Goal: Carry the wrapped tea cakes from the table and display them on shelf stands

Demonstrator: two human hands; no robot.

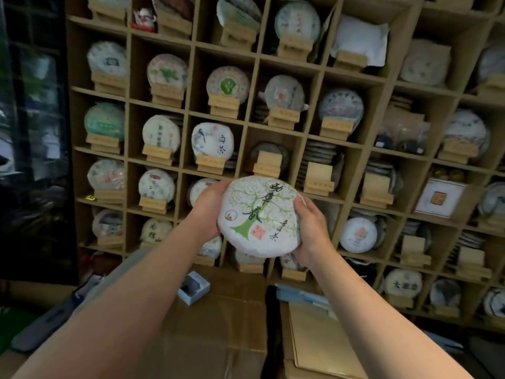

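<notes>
A round tea cake (259,214) in white paper, printed with a green tree and black calligraphy, is held up in front of the shelf wall. My left hand (209,212) grips its left edge and my right hand (313,228) grips its right edge, fingers curled round the rim. Just above it, two wooden stands (267,163) (319,177) carry no cake on their front, with stacked cakes behind them. A third bare stand (376,187) sits further right.
The cubby shelf (188,113) holds several wrapped cakes on wooden stands. Cardboard boxes (218,324) lie below my arms, with a small blue box (194,288) on top. A dark glass pane (32,132) stands at the left.
</notes>
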